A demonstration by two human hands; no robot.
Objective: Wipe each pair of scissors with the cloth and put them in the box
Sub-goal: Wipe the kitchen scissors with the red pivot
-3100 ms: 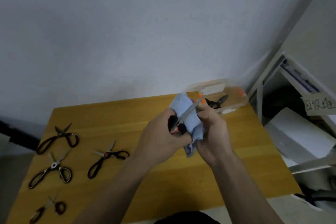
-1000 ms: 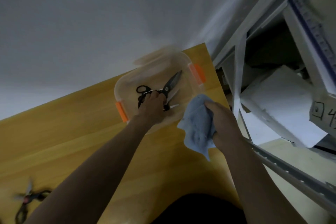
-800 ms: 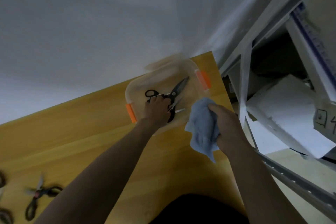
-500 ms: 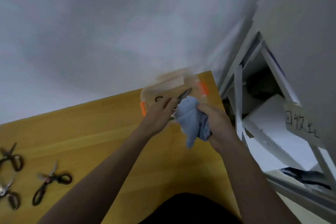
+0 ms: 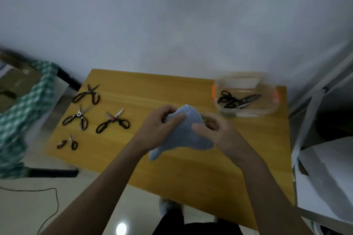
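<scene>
Head view: both hands hold the cloth (image 5: pixel 188 131) above the surface (image 5: pixel 191 173), between scissors; two pairs lie in the box (image 5: pixel 246 94), four wait at left. Left hand (image 5: pixel 162 128) pinches the cloth with curled fingers, right hand (image 5: pixel 214 129) cups it loosely. Next, I judge: reach left for the nearest pair (image 5: pixel 112 121)

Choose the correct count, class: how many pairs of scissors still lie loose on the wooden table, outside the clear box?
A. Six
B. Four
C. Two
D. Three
B. Four pairs lie at the table's left end: one farthest back, two in the middle, and a small pair nearest; the others are inside the box.
</scene>
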